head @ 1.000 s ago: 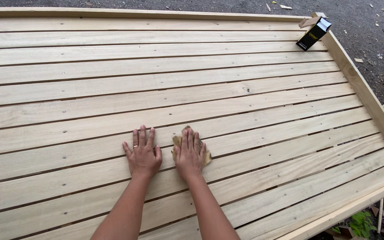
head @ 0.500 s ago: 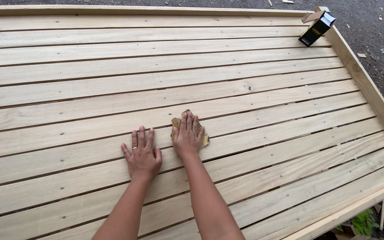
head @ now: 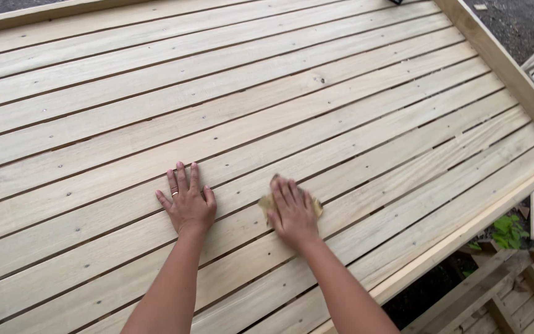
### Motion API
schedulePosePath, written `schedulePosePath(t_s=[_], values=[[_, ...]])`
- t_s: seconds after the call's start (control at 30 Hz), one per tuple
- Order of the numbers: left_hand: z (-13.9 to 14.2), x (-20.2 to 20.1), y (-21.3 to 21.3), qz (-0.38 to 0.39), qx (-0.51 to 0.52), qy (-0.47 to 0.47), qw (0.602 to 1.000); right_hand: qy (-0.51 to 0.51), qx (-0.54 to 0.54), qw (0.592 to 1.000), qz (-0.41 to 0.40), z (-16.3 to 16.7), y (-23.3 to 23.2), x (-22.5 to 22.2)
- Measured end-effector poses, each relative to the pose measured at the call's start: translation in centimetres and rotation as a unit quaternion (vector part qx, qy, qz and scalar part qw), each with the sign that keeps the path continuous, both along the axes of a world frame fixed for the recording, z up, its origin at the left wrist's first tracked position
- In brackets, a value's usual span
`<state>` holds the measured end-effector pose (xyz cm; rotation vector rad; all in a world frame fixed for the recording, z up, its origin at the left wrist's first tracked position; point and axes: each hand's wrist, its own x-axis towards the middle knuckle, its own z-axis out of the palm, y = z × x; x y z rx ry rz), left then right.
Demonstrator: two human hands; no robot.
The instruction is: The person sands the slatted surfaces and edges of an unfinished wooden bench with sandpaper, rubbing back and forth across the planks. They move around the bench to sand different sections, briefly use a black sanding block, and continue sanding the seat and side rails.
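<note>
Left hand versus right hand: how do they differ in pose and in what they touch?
The left hand lies flat on bare slats with nothing under it; the right hand presses a tan sanding pad against the wood. The left hand wears a ring; none shows on the right hand. The left hand's fingers point straight up the panel; the right hand angles leftward. Both rest palm down.

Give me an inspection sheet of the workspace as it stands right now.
Surface: pale wooden slatted panel, narrow gaps between boards, raised frame edge on the right.
Job's things: tan sanding pad, mostly hidden under the right hand.
Clutter: nothing seen on the boards.
Hands: left hand flat on a board, fingers spread, ring on one; right hand pressing the pad.
Cables: nothing seen.
Surroundings: dark ground, green plant, more slatted woodwork at lower right.
</note>
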<state>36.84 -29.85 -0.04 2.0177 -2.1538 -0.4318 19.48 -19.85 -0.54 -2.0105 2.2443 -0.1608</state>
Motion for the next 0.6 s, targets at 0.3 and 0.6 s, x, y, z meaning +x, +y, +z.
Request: schedulePosePath(t_s=[0.3, 0.6], values=[[-1.4, -0.6, -0.2, 0.008, 0.021, -0.024, 0.999, -0.019, 0.115, 0.990, -0.082, 1.3, -8.6, -0.7], [-6.7, -0.3, 0.2, 0.002, 0.030, -0.022, 0.999, 0.107, 0.385, 0.916, -0.044, 0.8, -11.2, -1.6]])
